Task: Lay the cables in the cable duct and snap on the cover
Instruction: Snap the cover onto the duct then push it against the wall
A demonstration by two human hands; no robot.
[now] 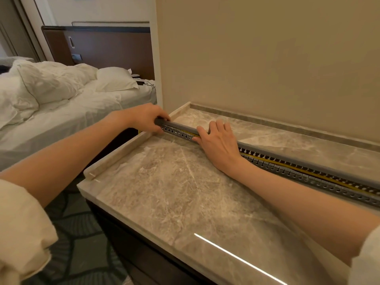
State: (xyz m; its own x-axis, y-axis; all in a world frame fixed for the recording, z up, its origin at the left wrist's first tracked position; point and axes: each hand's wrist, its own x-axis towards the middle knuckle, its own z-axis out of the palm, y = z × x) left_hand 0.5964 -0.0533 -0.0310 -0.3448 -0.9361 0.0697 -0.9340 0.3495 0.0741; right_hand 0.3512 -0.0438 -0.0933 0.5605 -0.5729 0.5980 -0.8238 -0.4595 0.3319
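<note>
snapping the cover onto the duct, left end first

my left hand [147,118] grips the cover [183,127] at its far-left end, fingers curled round it; my right hand [218,140] presses flat just beside. the cable duct [298,171] runs long across the desk [174,192] to my right, yellow cable [273,161] inside, open there.

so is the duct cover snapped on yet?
Not fully. The cover sits along the duct's far side; the slotted walls and yellow cable still show. Both hands rest on its left end.
</note>
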